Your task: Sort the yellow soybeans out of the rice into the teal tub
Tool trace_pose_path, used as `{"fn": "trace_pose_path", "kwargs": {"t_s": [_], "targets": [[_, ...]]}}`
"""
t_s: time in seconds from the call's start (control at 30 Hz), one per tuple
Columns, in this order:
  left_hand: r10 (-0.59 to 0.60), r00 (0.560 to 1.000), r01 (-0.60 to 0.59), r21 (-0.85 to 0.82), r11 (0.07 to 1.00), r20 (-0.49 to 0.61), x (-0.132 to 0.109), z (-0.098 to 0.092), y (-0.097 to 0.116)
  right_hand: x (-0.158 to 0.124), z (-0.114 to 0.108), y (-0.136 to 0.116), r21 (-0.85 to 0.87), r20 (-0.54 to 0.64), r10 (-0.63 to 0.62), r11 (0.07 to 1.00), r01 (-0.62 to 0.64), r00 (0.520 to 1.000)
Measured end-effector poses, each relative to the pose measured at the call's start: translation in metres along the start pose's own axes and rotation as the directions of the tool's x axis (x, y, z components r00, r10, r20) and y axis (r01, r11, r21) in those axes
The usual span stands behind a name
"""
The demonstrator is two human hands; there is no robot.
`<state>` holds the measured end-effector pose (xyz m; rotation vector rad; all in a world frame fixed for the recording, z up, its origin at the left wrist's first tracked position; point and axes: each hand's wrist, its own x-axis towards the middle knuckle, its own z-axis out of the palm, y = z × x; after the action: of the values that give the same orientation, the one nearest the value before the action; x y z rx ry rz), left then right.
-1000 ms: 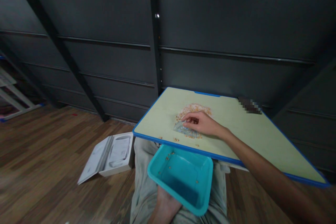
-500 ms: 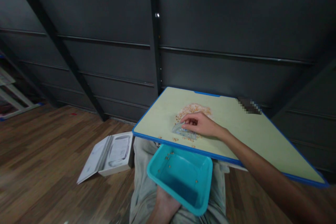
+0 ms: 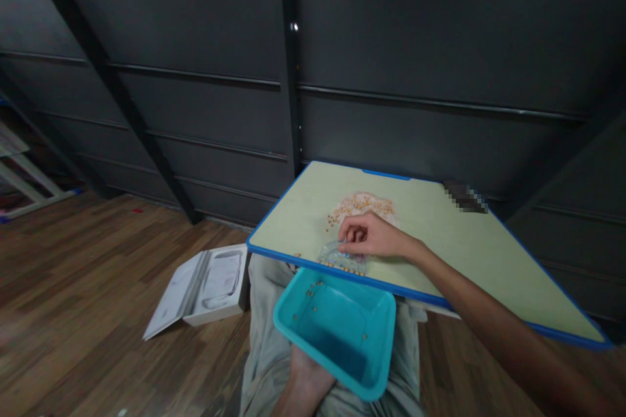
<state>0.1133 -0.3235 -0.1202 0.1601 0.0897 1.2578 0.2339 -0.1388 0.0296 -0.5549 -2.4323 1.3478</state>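
My right hand [image 3: 372, 234] is closed on a clear protractor [image 3: 329, 253], pinching it near its curved edge. The protractor lies low on the pale board [image 3: 440, 254], its straight side facing me. Along that side, small yellow-orange kernels [image 3: 346, 269] are lined up near the board's blue front edge. Behind my hand spreads a pile of pale grains and kernels [image 3: 362, 202]. Below the edge, my left hand [image 3: 309, 371] supports a turquoise plastic tray [image 3: 342, 319] over my lap; its fingers are mostly hidden underneath. A few kernels lie inside the tray.
An opened white box [image 3: 222, 283] with moulded hollows stands on the wooden floor [image 3: 98, 300] to the left. A dark, pixelated object [image 3: 464, 197] rests at the board's far right edge. Dark panelling [image 3: 205, 117] rises right behind the board.
My right hand has drawn the protractor toward the board's front edge, pushing loose kernels into a row ahead of it. The tray and my left hand stay nearly in place.
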Motion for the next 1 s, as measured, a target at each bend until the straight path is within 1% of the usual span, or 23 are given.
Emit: {"fn": "trace_pose_path", "kwargs": {"t_s": [0.13,0.33,0.4,0.43,0.5,0.57,0.6,0.67,0.77,0.83,0.93,1.0], "targets": [[0.031,0.998,-0.032,-0.010,0.999,-0.055,0.002,-0.002,-0.001,0.000,0.000,0.001,0.014,0.023,0.014,1.000,-0.014,1.000],[0.009,0.997,-0.012,-0.037,0.999,-0.072,0.002,-0.017,-0.003,-0.001,0.001,-0.001,0.042,0.036,0.003,0.999,-0.005,0.999],[0.028,0.997,-0.032,-0.051,0.998,-0.072,0.002,-0.021,-0.004,-0.001,0.002,-0.002,0.044,-0.007,-0.003,0.999,0.004,1.000],[0.030,0.997,-0.034,-0.054,0.998,-0.071,0.002,-0.022,-0.005,0.000,0.002,-0.002,0.029,-0.055,-0.017,0.999,0.018,0.998],[0.024,0.996,-0.028,-0.049,0.998,-0.081,0.001,-0.022,-0.004,0.002,0.002,-0.001,-0.054,-0.188,-0.071,0.997,0.062,0.980],[0.042,0.991,-0.046,-0.026,0.999,-0.126,-0.001,-0.021,-0.002,0.006,-0.001,0.001,-0.183,-0.313,-0.152,0.978,0.097,0.937],[0.056,0.986,-0.058,-0.009,0.998,-0.160,-0.002,-0.019,0.000,0.009,-0.002,0.001,-0.245,-0.351,-0.187,0.964,0.103,0.917],[0.067,0.972,-0.063,0.023,0.998,-0.227,-0.006,-0.017,0.007,0.017,-0.004,0.000,-0.355,-0.383,-0.232,0.930,0.090,0.894],[0.071,0.962,-0.065,0.032,0.997,-0.264,-0.012,-0.016,0.019,0.033,-0.007,-0.005,-0.499,-0.365,-0.259,0.865,0.047,0.894],[0.111,0.953,-0.105,0.035,0.994,-0.284,-0.015,-0.017,0.026,0.045,-0.009,-0.008,-0.576,-0.366,-0.268,0.817,0.009,0.891],[0.157,0.926,-0.153,0.039,0.987,-0.342,-0.015,-0.018,0.035,0.063,-0.015,-0.008,-0.673,-0.418,-0.251,0.731,-0.112,0.873],[0.176,0.915,-0.172,0.044,0.984,-0.363,-0.014,-0.018,0.040,0.074,-0.020,-0.006,-0.699,-0.447,-0.225,0.692,-0.181,0.865]]}}
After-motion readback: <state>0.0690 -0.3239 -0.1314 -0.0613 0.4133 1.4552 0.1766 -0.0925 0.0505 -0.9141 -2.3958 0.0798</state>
